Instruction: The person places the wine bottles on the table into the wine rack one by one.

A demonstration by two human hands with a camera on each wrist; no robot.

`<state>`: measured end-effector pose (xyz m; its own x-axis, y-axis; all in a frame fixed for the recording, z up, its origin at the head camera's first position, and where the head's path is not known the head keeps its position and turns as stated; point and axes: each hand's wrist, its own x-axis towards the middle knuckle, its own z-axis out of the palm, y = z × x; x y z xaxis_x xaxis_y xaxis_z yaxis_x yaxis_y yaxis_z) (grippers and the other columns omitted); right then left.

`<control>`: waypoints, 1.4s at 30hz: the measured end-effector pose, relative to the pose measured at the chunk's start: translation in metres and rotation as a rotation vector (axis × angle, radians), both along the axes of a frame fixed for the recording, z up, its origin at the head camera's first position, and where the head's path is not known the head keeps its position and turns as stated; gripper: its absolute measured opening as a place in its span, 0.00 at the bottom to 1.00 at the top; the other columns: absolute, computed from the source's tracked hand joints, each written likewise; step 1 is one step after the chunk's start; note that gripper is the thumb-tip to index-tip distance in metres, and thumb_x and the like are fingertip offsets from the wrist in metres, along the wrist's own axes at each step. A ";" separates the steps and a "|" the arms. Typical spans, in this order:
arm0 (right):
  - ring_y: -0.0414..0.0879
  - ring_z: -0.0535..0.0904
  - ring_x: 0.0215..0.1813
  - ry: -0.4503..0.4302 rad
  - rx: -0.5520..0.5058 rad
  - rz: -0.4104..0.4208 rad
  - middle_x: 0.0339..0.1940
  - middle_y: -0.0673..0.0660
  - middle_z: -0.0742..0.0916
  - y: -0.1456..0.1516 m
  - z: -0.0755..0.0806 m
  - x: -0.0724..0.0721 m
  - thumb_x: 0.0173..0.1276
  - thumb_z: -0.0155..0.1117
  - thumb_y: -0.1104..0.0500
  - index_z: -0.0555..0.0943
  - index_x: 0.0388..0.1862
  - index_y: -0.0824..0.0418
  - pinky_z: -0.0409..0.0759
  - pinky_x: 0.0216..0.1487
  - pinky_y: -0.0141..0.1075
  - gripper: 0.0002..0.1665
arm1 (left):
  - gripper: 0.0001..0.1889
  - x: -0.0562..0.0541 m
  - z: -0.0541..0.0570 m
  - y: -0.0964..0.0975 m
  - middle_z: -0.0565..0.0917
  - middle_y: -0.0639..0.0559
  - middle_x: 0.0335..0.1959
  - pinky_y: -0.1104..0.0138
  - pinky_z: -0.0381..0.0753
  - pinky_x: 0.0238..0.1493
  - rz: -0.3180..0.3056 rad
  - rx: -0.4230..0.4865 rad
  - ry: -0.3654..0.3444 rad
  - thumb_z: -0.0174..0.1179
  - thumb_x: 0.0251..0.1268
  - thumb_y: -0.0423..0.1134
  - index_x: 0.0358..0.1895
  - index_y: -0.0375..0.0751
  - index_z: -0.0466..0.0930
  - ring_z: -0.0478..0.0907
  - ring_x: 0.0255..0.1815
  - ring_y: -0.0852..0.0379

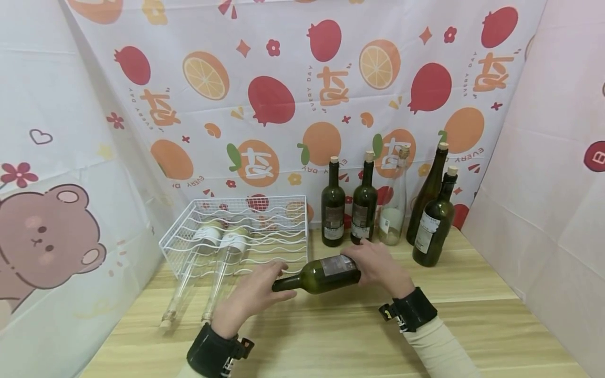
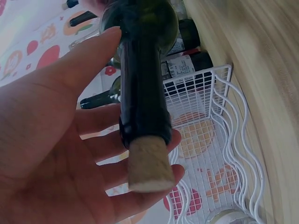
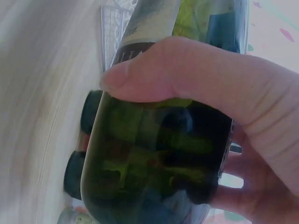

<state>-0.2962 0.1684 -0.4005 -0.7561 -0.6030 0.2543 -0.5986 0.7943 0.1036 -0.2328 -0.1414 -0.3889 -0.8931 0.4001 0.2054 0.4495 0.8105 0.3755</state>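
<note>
A dark green wine bottle (image 1: 329, 274) lies tilted above the table, its neck towards the left. My right hand (image 1: 375, 266) grips it near the base; in the right wrist view the thumb (image 3: 140, 74) crosses the glass by the label and the fingers go behind. Around the neck my left hand (image 1: 257, 289) is spread, thumb and fingers apart on either side. The left wrist view shows the cork (image 2: 149, 163) in the neck's end, with fingers extending behind it. Behind the left hand stands a white wire rack (image 1: 302, 231) with wavy bars, holding two clear corked bottles on their sides.
At the back right stand two dark green bottles (image 1: 333, 210), a clear bottle (image 1: 391, 215) and two more dark bottles (image 1: 432, 226), all corked. The clear bottles' necks (image 1: 215, 294) stick out over the wooden table (image 1: 331, 336). Patterned cloth (image 1: 293, 68) hangs behind and at both sides.
</note>
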 end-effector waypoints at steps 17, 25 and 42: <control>0.49 0.79 0.45 0.038 0.036 0.029 0.53 0.46 0.91 -0.020 -0.004 0.010 0.33 0.92 0.48 0.81 0.58 0.45 0.78 0.31 0.45 0.48 | 0.25 -0.002 -0.016 0.008 0.86 0.51 0.37 0.63 0.71 0.30 -0.065 -0.121 -0.025 0.70 0.61 0.59 0.47 0.41 0.81 0.76 0.33 0.60; 0.52 0.81 0.51 -0.002 0.051 0.029 0.54 0.47 0.90 -0.025 -0.001 0.011 0.33 0.93 0.48 0.81 0.57 0.44 0.80 0.36 0.49 0.47 | 0.21 0.003 -0.022 0.004 0.85 0.49 0.32 0.59 0.77 0.31 -0.117 -0.137 -0.036 0.68 0.65 0.54 0.42 0.38 0.80 0.81 0.31 0.55; 0.51 0.79 0.61 -0.204 -0.051 0.061 0.64 0.51 0.85 -0.033 -0.008 0.020 0.46 0.87 0.49 0.75 0.71 0.47 0.80 0.60 0.49 0.51 | 0.20 0.012 -0.029 -0.029 0.75 0.59 0.21 0.65 0.72 0.24 -0.125 -0.184 0.134 0.63 0.69 0.58 0.33 0.44 0.78 0.71 0.21 0.65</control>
<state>-0.2758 0.1350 -0.4082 -0.7574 -0.6398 0.1307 -0.6504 0.7568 -0.0641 -0.2209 -0.1705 -0.4175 -0.8043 0.5469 0.2323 0.5860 0.7949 0.1577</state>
